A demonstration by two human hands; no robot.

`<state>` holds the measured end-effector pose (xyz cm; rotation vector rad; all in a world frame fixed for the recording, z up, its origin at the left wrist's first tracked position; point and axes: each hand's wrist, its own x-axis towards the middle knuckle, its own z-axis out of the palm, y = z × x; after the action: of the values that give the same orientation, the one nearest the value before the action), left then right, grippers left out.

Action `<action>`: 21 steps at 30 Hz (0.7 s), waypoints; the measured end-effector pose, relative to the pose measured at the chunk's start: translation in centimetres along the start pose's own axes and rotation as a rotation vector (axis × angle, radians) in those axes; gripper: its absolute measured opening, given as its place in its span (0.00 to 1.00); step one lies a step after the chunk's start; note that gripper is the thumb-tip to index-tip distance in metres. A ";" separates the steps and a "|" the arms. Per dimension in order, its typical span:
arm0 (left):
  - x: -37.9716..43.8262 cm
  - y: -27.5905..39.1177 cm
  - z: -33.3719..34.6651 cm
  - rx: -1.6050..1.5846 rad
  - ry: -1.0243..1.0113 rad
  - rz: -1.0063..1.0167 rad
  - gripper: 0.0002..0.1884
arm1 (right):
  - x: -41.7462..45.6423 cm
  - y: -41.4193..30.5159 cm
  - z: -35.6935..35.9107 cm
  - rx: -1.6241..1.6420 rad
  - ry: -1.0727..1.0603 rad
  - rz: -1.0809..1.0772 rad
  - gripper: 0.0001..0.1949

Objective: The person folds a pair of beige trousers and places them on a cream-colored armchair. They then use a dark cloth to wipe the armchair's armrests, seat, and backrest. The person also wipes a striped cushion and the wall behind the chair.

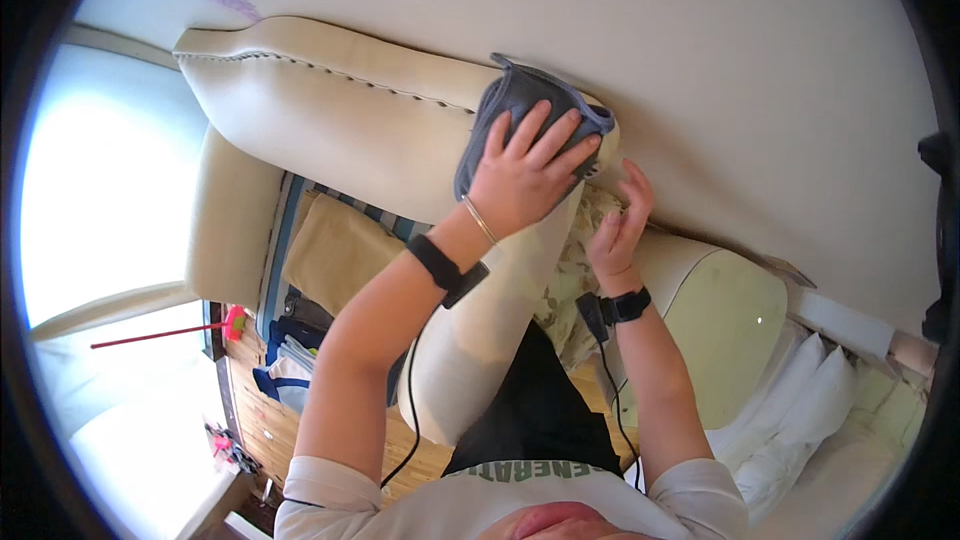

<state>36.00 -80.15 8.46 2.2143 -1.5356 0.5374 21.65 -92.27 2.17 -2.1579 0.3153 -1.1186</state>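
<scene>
Flat on a grey cloth (487, 127) lies my left hand (525, 180), pressing it against the top corner of a cream leather sofa backrest (337, 112). Its fingers are slightly spread, and the thumb is hidden. The cloth has a lighter edging and drapes over the corner near the wall. My right hand (622, 232) is raised beside that corner with fingers apart and nothing in it. Below the left forearm runs the sofa's padded armrest (472, 345). A leaf-patterned fabric (574, 292) hangs between the armrest and my right wrist.
The wall (712, 90) rises behind the backrest. On the striped seat lie a tan folded fabric (341, 244) and dark clothes (289, 337). A pale rounded tabletop (720, 337) and white bundles (795, 420) are at right. A red broom (234, 322) is at left. Cables run from both wrists.
</scene>
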 end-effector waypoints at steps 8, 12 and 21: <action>1.9 3.7 3.1 0.302 -0.159 0.277 0.21 | -0.2 -2.5 0.0 0.097 0.130 0.134 0.18; 1.4 2.8 3.2 0.271 -0.120 0.374 0.23 | -1.9 -2.9 0.0 0.078 0.082 0.210 0.17; -1.1 -2.3 0.8 0.023 0.077 -0.441 0.35 | -6.0 -6.3 4.7 0.349 0.006 0.365 0.23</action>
<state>37.89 -78.92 6.91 2.4167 -0.9614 0.4934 21.18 -82.50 0.68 -1.7072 0.4585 -0.8957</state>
